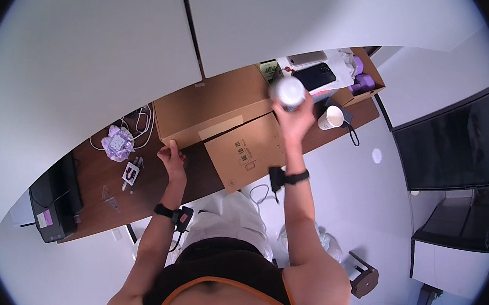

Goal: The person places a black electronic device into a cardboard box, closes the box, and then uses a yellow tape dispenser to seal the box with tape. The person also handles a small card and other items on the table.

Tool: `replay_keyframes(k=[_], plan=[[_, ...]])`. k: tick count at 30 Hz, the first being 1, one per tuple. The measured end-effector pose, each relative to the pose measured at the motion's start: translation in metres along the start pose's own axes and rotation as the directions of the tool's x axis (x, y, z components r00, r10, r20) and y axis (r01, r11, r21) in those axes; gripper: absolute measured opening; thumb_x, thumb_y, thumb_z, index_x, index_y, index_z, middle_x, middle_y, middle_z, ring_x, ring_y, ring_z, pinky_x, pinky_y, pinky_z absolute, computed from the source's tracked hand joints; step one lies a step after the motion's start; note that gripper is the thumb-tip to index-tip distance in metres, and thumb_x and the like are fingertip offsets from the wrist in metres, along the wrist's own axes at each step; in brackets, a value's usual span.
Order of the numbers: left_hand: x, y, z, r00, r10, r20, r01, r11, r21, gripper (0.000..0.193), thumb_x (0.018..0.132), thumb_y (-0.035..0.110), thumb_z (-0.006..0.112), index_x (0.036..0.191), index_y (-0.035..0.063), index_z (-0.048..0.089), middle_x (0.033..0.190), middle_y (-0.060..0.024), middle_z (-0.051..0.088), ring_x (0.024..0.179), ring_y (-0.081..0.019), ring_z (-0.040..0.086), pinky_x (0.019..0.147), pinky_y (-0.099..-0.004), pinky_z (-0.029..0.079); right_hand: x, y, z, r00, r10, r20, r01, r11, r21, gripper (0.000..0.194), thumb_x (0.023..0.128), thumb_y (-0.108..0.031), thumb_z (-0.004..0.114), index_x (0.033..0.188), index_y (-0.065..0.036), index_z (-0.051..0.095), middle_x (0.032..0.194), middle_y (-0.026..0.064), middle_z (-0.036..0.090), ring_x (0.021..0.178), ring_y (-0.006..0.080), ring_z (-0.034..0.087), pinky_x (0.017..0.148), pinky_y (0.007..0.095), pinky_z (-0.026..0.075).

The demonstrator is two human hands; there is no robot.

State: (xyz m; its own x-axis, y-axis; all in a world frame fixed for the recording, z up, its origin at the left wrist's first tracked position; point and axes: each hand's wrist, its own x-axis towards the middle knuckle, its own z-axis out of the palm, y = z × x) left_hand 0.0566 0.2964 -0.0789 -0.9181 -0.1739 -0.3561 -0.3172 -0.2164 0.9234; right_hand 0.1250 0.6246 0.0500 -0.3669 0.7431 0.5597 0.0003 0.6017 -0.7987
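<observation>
My right hand (295, 118) grips a round container with a white lid (290, 91), blurred by motion, above the right end of a long brown cardboard box (214, 101). What the container is cannot be made out. At the box's near left corner, my left hand (174, 159) has its thumb against the edge and its fingers curled in. A brown exercise book (244, 152) with printed writing lies in front of the box, its near corner over the desk edge. Right of my right hand stands a white paper cup (331, 117).
On the wooden desk (105, 179) are a purple ruffled item (118, 143), white cables (145, 125), clear set squares (111, 199) and a black printer (54, 204). Phones (316, 76) lie at the back right, beside an open carton (367, 96) with purple objects. White cabinets (119, 30) overhang the desk.
</observation>
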Motion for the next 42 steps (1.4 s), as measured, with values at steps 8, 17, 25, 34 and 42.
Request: replay_keyframes(k=[8, 17, 25, 34, 42], plan=[[-0.026, 0.043, 0.014, 0.992, -0.095, 0.08, 0.114, 0.953, -0.281, 0.048, 0.091, 0.045, 0.071, 0.11, 0.0063, 0.05, 0.105, -0.0058, 0.058, 0.093, -0.0166, 0.06, 0.087, -0.0349, 0.055, -0.042, 0.099, -0.064, 0.973, 0.228, 0.048, -0.215, 0.958, -0.19, 0.069, 0.065, -0.021, 0.089, 0.122, 0.001, 0.056, 0.105, 0.0201, 0.072, 0.101, 0.0284, 0.071, 0.089, 0.0388, 0.055], [-0.026, 0.032, 0.009, 0.939, -0.267, 0.219, 0.333, 0.867, -0.372, 0.062, 0.087, 0.054, 0.072, 0.124, 0.0065, 0.057, 0.114, -0.0056, 0.06, 0.103, -0.0195, 0.06, 0.092, -0.0344, 0.052, -0.037, 0.095, -0.067, 0.952, 0.294, 0.09, -0.25, 0.91, -0.332, 0.068, 0.071, -0.021, 0.087, 0.126, 0.001, 0.056, 0.104, 0.0193, 0.071, 0.094, 0.0254, 0.07, 0.084, 0.037, 0.055], [-0.008, 0.012, 0.002, 0.932, -0.338, 0.134, 0.362, 0.891, -0.272, 0.066, 0.082, 0.062, 0.073, 0.121, 0.0108, 0.059, 0.106, -0.0005, 0.062, 0.099, -0.0163, 0.061, 0.088, -0.0329, 0.051, 0.037, -0.01, 0.058, 0.968, -0.11, 0.226, 0.127, 0.99, -0.06, 0.048, 0.084, -0.031, 0.077, 0.115, 0.001, 0.062, 0.087, 0.0259, 0.069, 0.082, 0.0401, 0.07, 0.072, 0.0416, 0.055], [-0.025, 0.041, 0.012, 0.914, -0.376, 0.151, 0.404, 0.878, -0.258, 0.083, 0.074, 0.066, 0.078, 0.125, 0.0052, 0.055, 0.108, -0.0041, 0.059, 0.096, -0.0184, 0.06, 0.097, -0.0401, 0.051, 0.086, -0.01, 0.198, 0.82, 0.205, 0.535, 0.162, 0.813, -0.56, 0.039, 0.087, -0.021, 0.074, 0.115, 0.001, 0.06, 0.076, 0.0151, 0.063, 0.071, 0.0248, 0.061, 0.064, 0.0337, 0.049], [-0.032, 0.048, 0.017, 0.894, -0.414, 0.173, 0.443, 0.876, -0.191, 0.084, 0.076, 0.067, 0.074, 0.136, 0.0112, 0.05, 0.128, -0.0057, 0.058, 0.116, -0.0232, 0.058, 0.096, -0.0442, 0.051, 0.016, -0.05, 0.035, 0.896, -0.121, 0.427, 0.047, 0.983, 0.18, 0.032, 0.089, -0.012, 0.072, 0.116, 0.0, 0.057, 0.067, 0.0056, 0.057, 0.06, 0.0111, 0.054, 0.057, 0.0267, 0.045]])
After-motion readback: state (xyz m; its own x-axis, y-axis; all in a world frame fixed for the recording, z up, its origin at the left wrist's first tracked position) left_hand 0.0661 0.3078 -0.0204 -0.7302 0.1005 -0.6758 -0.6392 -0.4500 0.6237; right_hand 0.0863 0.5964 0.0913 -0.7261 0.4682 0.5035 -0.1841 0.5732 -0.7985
